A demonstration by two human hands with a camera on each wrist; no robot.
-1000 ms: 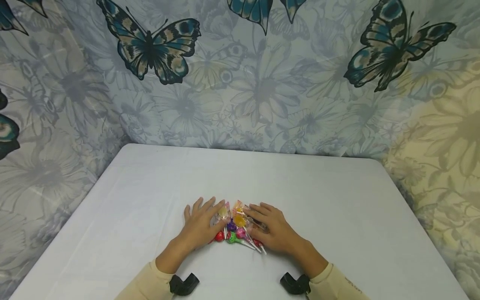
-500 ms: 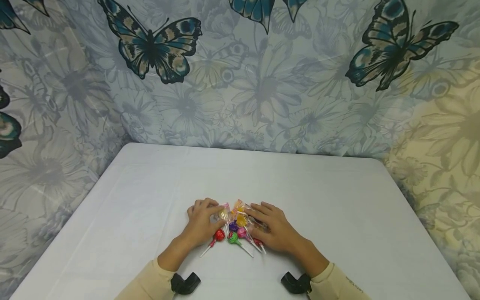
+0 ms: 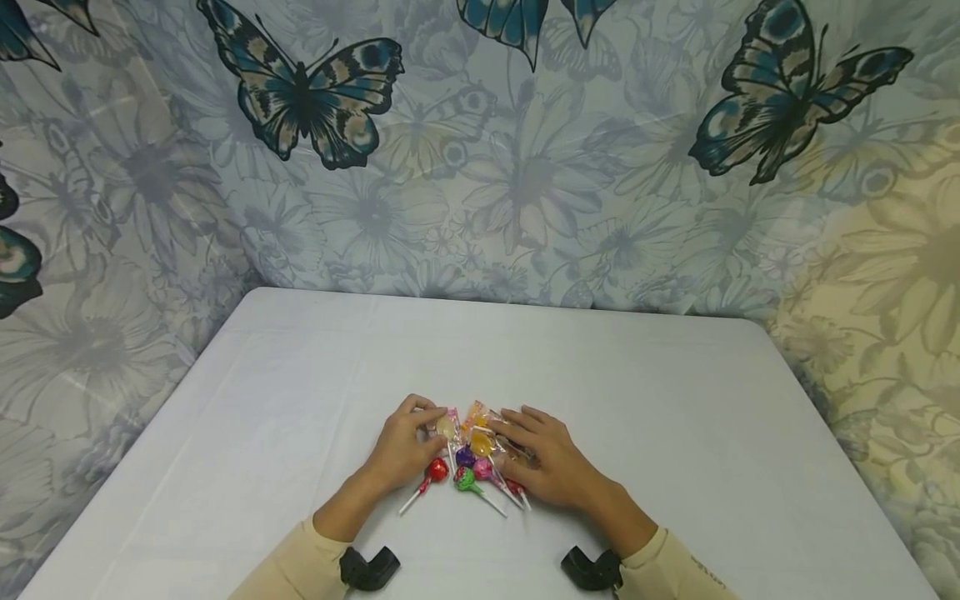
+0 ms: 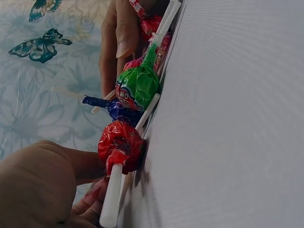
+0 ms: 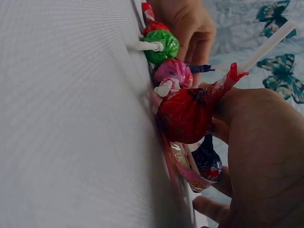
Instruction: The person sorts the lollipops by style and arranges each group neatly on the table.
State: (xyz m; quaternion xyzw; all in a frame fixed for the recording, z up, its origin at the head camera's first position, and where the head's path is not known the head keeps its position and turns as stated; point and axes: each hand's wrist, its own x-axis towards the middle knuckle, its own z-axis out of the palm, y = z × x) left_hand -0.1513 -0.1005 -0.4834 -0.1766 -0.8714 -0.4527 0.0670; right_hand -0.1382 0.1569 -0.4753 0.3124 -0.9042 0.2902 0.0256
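A cluster of wrapped lollipops lies in front of me. My left hand point(image 3: 401, 446) is at its left side, thumb and index finger pinching a clear-wrapped lollipop point(image 3: 447, 427). Just below that hand lies a red lollipop point(image 3: 437, 470), its stick towards me. Green point(image 3: 465, 478), pink point(image 3: 482, 468), purple point(image 3: 465, 456) and yellow point(image 3: 481, 442) lollipops make up the middle. My right hand point(image 3: 551, 458) rests against the right side with fingers extended, partly covering several more. In the right wrist view, a dark red lollipop point(image 5: 185, 116) and a dark blue one point(image 5: 207, 161) sit beside its palm and fingers.
The white table point(image 3: 637, 392) spreads around the cluster, its far edge along a wall covering point(image 3: 525, 208) with butterflies and flowers. Black wrist mounts point(image 3: 370, 570) are on both sleeves.
My left hand's spread fingers have drawn in around the clear-wrapped lollipop, uncovering the red lollipop and its stick. The green lollipop has turned slightly; my right hand stays in place.
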